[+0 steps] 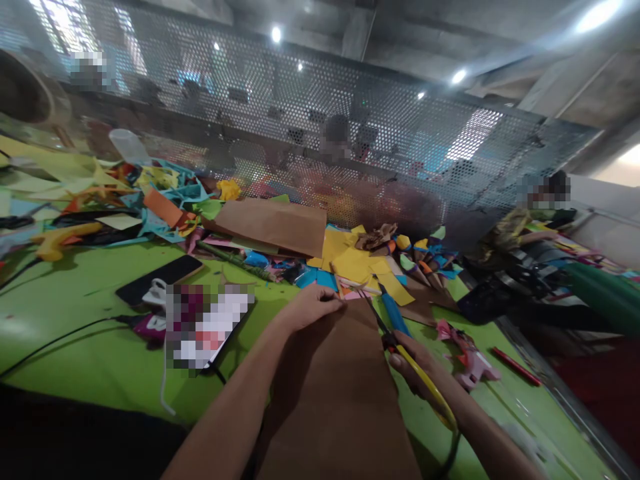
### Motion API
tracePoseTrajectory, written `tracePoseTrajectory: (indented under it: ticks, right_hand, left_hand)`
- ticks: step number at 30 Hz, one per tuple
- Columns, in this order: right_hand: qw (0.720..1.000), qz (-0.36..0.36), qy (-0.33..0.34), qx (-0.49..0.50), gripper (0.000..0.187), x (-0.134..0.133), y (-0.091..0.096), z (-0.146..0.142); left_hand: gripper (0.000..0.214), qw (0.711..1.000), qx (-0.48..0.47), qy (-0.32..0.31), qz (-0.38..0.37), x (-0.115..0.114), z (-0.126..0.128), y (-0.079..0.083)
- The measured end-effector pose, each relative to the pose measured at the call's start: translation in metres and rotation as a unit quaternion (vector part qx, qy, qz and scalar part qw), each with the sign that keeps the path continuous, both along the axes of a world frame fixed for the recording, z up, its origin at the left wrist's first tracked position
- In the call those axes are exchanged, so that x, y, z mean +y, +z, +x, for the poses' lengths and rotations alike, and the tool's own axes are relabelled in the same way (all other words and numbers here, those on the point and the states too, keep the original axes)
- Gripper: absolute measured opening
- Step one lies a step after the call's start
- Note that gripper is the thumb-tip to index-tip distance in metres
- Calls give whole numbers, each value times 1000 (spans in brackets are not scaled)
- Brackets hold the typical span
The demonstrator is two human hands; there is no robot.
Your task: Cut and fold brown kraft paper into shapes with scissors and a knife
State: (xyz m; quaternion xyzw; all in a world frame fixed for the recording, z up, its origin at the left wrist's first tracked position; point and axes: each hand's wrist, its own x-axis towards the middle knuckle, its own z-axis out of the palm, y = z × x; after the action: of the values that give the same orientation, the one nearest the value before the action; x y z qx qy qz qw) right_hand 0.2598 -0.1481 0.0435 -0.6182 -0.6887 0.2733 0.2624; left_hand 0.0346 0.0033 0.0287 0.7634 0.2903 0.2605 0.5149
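A long sheet of brown paper (335, 387) lies on the green table (90, 340) in front of me. My left hand (313, 305) rests on its far edge, fingers closed in a pinch on the paper's corner. My right hand (415, 363) grips yellow-handled scissors (400, 347), with the blades pointing away along the paper's right edge. A blue pen-like tool (393, 313) lies just beyond the scissors.
A phone (160, 279), a blurred screen (207, 325) and black cables lie at the left. Heaps of coloured paper scraps (355, 260) and another brown sheet (275, 223) fill the back. A pink glue gun (470, 363) and red pencil (515, 365) lie at the right. Other people sit beyond a mesh screen.
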Motion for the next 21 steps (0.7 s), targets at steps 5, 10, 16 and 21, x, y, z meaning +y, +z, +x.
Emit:
tracePoseTrajectory:
  ticks: [5, 10, 16, 21]
  right_hand:
    - [999, -5, -3, -33, 56, -1, 4, 3]
    - [998, -4, -7, -55, 58, 0, 3, 9]
    - [999, -19, 6, -47, 57, 0, 5, 15]
    - [998, -42, -1, -53, 49, -3, 10, 21]
  left_hand:
    - [32, 1000, 8, -4, 9, -1, -1, 3]
    - [33, 1000, 16, -12, 17, -1, -3, 7]
    - [33, 999, 12, -21, 34, -1, -5, 8]
    - [32, 998, 16, -25, 54, 0, -5, 10]
